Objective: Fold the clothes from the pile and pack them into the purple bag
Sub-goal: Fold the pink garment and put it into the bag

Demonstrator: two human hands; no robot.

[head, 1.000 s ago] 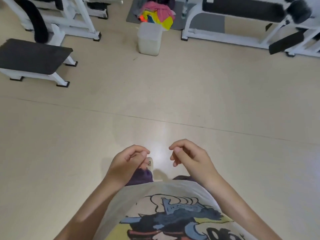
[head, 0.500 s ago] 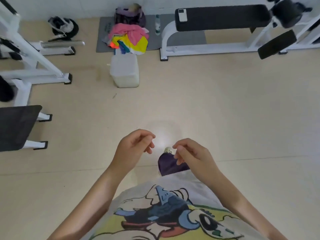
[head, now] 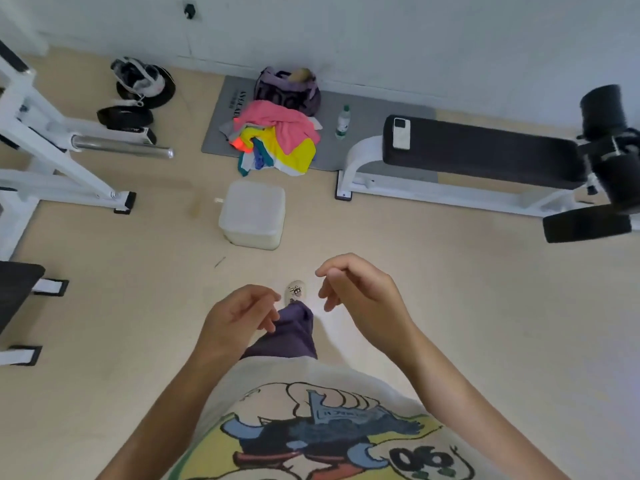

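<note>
A pile of clothes (head: 277,140) in pink, yellow, orange and teal lies on a grey mat (head: 367,133) by the far wall. Behind the pile sits the purple bag (head: 287,90), its top open. My left hand (head: 239,320) and my right hand (head: 360,292) hang in front of me over the floor, far from the pile. Their fingers are loosely curled and hold nothing. Between the hands I see my purple trouser leg and a light shoe (head: 295,292).
A translucent plastic box (head: 252,214) stands on the floor between me and the pile. A black weight bench (head: 485,150) with a phone (head: 401,133) on it stands at the right; a bottle (head: 343,121) is on the mat. White gym frames (head: 52,150) and weight plates (head: 142,88) fill the left.
The view has swung up and toward the wall, so the pile, bag and box look nearer and more central. Both hands stay empty and have spread slightly apart.
</note>
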